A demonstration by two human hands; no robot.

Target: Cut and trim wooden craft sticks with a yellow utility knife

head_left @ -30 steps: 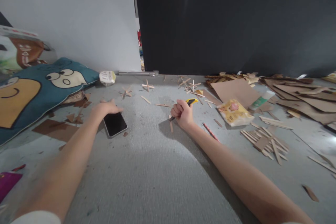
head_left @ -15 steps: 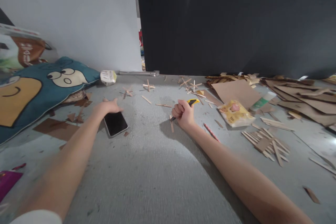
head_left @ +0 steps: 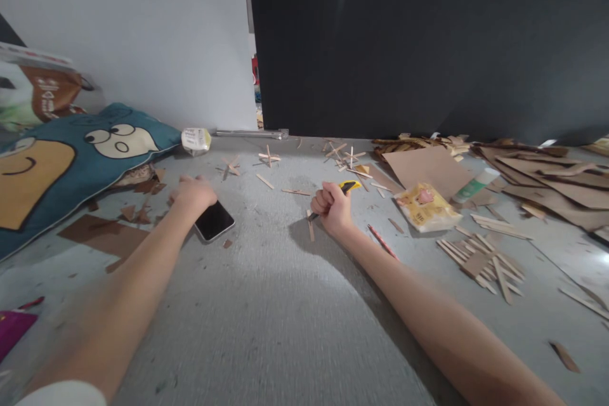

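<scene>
My right hand (head_left: 334,208) is closed in a fist around a yellow and black utility knife (head_left: 349,186). The yellow end sticks out above the fist, and the dark lower end points down at two crossed wooden craft sticks (head_left: 311,226) on the table. My left hand (head_left: 194,195) lies over the far left corner of a smartphone (head_left: 216,222) with a dark screen. Its fingers are bent down and a little apart past the phone's edge; the fingertips are partly hidden.
Joined stick pieces (head_left: 269,157) lie farther back. To the right are a red pencil (head_left: 382,241), a yellow tissue pack (head_left: 425,207), a glue stick (head_left: 476,185), a bundle of sticks (head_left: 480,261) and cardboard (head_left: 423,168). A blue cushion (head_left: 164,133) sits at left.
My left hand has shifted slightly, its thumb no longer stretched out to the right. The phone has slid a little right and away from me. My right hand stays in place with the knife.
</scene>
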